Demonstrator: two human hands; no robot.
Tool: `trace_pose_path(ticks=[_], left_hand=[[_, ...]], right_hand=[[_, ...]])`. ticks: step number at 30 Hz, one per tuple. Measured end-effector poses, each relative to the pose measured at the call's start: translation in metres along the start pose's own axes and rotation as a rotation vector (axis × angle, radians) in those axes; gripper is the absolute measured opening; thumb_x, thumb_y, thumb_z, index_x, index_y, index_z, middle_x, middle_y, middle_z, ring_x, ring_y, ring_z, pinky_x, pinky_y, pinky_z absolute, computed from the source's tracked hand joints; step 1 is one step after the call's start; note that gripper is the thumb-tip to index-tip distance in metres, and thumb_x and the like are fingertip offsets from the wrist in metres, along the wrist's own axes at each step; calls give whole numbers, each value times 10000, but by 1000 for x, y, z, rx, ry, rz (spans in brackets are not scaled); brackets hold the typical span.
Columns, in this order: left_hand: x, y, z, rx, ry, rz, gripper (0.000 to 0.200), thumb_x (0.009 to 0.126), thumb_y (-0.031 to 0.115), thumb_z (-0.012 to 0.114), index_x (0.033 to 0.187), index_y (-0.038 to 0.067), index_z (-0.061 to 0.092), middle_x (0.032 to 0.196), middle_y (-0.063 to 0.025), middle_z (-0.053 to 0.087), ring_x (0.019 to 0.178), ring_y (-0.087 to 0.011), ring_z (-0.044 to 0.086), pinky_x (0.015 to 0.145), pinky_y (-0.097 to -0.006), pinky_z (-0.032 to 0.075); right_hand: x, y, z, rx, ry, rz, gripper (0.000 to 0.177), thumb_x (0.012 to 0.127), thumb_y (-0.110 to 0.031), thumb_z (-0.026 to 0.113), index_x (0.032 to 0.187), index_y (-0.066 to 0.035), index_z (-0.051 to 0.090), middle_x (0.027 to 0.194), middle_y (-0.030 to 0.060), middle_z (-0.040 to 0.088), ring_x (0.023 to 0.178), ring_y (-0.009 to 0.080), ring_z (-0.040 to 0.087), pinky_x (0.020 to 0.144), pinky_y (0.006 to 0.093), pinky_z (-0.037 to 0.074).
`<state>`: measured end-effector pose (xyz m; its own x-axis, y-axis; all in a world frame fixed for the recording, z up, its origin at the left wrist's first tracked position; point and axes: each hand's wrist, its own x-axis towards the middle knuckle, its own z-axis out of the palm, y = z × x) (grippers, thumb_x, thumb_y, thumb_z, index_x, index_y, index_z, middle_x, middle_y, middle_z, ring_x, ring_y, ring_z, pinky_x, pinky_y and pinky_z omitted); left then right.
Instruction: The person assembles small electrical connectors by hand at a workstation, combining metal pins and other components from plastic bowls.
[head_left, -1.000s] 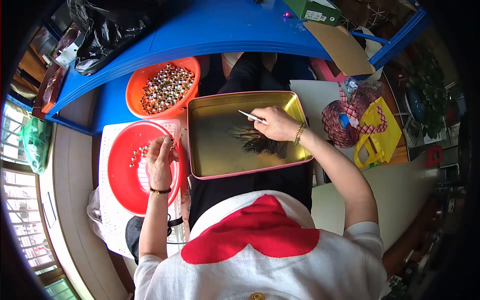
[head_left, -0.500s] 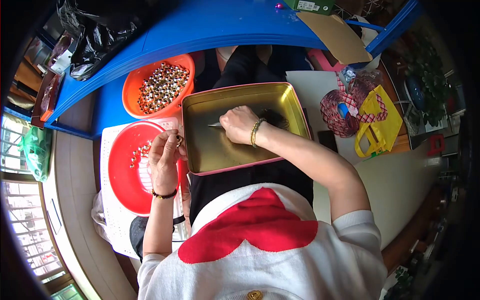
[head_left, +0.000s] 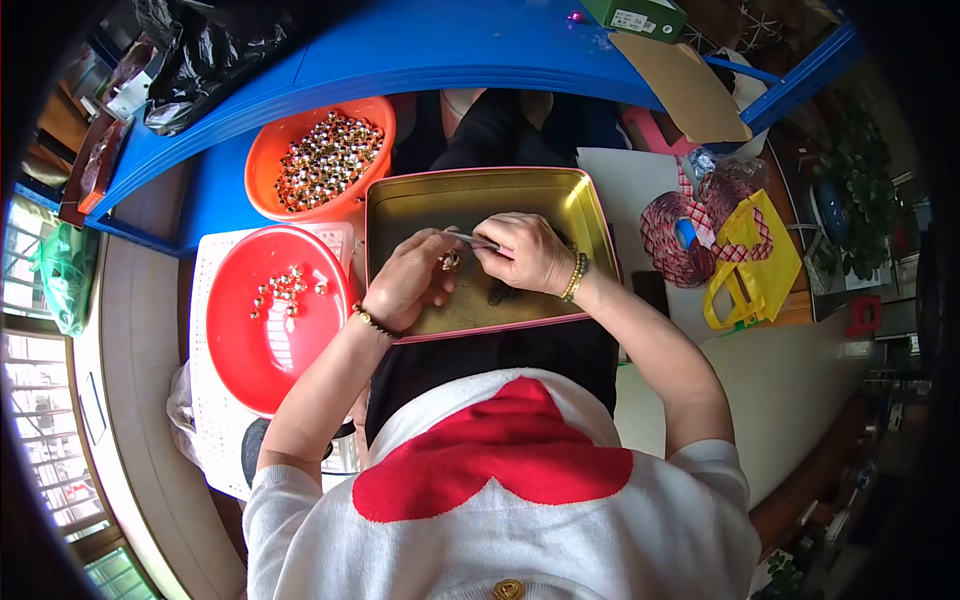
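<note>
Over the gold-coloured metal tray (head_left: 480, 184), my left hand (head_left: 408, 280) is closed on a small shiny bead (head_left: 449, 260). Facing it, my right hand (head_left: 525, 252) grips a thin metal tool, seemingly tweezers (head_left: 472, 239), whose tip reaches the fingers of my left hand near the bead. A small dark clump (head_left: 500, 292) lies in the tray, partly under my right hand. To the left, a red bowl (head_left: 235, 340) holds several shiny beads (head_left: 285, 288). The orange bowl (head_left: 262, 150) behind it is heaped with more of them.
A blue table (head_left: 430, 55) spans the top, with a black plastic bag (head_left: 215, 60) and a green box (head_left: 640, 17) on it. At right lie red patterned coils (head_left: 672, 240) and a yellow bag (head_left: 765, 260). A white perforated surface (head_left: 208, 290) is under the red bowl.
My left hand has moved right, from beside the red bowl to over the tray, with the bead. My right hand has shifted right and lifted the tool to meet it.
</note>
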<state>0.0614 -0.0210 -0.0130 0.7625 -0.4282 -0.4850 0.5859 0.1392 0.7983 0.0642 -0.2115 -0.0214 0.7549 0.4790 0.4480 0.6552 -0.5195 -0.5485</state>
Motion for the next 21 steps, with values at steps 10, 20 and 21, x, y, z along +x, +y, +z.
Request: trace_pose_path(ticks=[10, 20, 21], left_hand=[[0, -7, -9, 141, 136, 121, 161, 911, 173, 503, 854, 45, 581, 682, -11, 544, 449, -69, 460, 378, -200, 346], [-4, -13, -15, 597, 145, 362, 133, 795, 86, 614, 877, -19, 615, 694, -29, 604, 591, -48, 499, 525, -211, 409], [2, -19, -19, 634, 148, 416, 127, 792, 85, 615, 868, -17, 617, 685, -27, 601, 594, -53, 503, 528, -213, 413]], right_hand=[[0, 5, 23, -9, -59, -65, 85, 686, -79, 596, 734, -50, 532, 672, 113, 585, 671, 282, 602, 636, 385, 474], [-1, 8, 30, 20, -71, -91, 65, 688, -83, 577, 718, -57, 525, 661, 112, 578, 666, 294, 597, 623, 395, 475], [-2, 9, 31, 23, -86, -77, 82, 688, -83, 591, 732, -52, 529, 672, 112, 576, 666, 294, 594, 622, 391, 473]])
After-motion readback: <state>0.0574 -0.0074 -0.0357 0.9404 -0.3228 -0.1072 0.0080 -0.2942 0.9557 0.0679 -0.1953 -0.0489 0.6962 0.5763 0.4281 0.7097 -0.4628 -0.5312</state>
